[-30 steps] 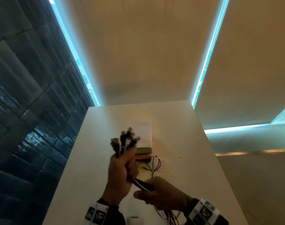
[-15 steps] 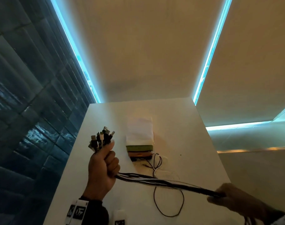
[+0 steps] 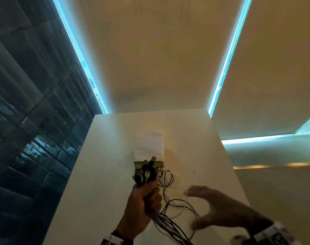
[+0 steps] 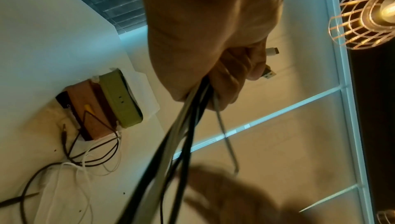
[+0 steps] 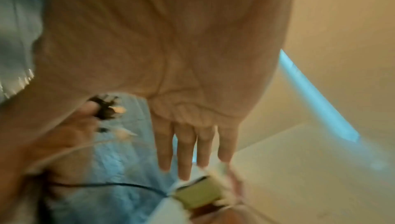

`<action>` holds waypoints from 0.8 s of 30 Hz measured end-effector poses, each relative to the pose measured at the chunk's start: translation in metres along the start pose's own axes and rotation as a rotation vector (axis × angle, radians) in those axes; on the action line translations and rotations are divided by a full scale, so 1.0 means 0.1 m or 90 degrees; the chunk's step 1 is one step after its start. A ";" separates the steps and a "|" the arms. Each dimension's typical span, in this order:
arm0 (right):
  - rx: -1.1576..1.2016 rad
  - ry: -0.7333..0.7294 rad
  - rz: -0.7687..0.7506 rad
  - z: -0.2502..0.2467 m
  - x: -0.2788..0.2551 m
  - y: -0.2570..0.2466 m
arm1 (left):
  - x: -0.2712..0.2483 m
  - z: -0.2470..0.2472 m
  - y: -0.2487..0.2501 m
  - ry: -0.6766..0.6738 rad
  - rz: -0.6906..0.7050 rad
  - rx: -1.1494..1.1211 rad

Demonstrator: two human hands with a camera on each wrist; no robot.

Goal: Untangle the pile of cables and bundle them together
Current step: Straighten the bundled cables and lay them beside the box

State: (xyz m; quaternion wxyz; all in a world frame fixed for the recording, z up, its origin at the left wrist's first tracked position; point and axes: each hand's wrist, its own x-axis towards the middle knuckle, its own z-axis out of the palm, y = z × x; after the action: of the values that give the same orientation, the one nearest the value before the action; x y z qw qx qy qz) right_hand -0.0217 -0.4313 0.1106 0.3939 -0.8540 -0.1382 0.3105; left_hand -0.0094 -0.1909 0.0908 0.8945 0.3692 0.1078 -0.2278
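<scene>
My left hand (image 3: 144, 200) grips a bunch of black and white cables (image 3: 147, 174) just below their plugs, which stick up above the fist. The left wrist view shows the same fist (image 4: 215, 69) with the cables (image 4: 181, 134) trailing down out of it. Below the fist the cables (image 3: 170, 225) hang and spread in loose loops over the white table (image 3: 101, 174). My right hand (image 3: 219, 211) hovers to the right of those loops, blurred, fingers straight and spread, holding nothing. In the right wrist view its straight fingers (image 5: 186, 146) point away over the table.
A stack of small boxes, white on top with green and brown ones below (image 3: 149, 147), stands mid-table just beyond the plugs. Thin black and white wires (image 4: 85, 156) lie loose beside it. Dark tiled wall runs along the left; the table's right edge drops off.
My right hand has let go of the stretched cables and come back in, open, toward the left hand. The left hand moved right with the plugs. The cables now lie slack in loops.
</scene>
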 end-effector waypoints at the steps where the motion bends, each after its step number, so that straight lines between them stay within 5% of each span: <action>1: -0.020 -0.019 -0.021 0.06 0.12 -0.22 | 0.00 0.02 -0.03 0.006 0.002 -0.003; 4: -0.002 -0.049 -0.075 0.48 0.46 -0.45 | -0.03 0.07 -0.02 0.017 0.017 0.011; 6: -0.034 -0.067 0.013 0.42 0.50 -0.52 | -0.05 0.05 0.05 0.032 0.010 0.027; 9: -0.264 -0.114 0.127 0.21 0.32 -0.58 | -0.08 -0.02 0.16 0.081 0.011 0.050; 11: -0.398 -0.057 0.144 0.10 0.23 -0.65 | -0.10 -0.06 0.18 0.103 0.017 0.050; 13: -0.374 0.034 0.058 0.14 0.29 -0.74 | -0.11 -0.07 0.17 0.107 0.024 0.033; 16: -0.333 0.001 -0.102 0.47 0.59 -0.77 | -0.12 -0.03 0.16 0.097 0.055 0.019; 21: -0.407 0.079 -0.158 0.92 0.91 -0.56 | -0.08 -0.04 0.23 0.065 0.094 0.015; 24: -0.093 -0.063 -0.158 0.87 0.85 -0.46 | -0.07 -0.11 0.30 0.046 0.100 -0.021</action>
State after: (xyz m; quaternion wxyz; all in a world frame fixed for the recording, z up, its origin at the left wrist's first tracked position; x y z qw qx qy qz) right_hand -0.0114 -0.3093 0.0659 0.3584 -0.8406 -0.2842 0.2903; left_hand -0.0013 -0.1620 0.1037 0.9111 0.3697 0.1143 -0.1421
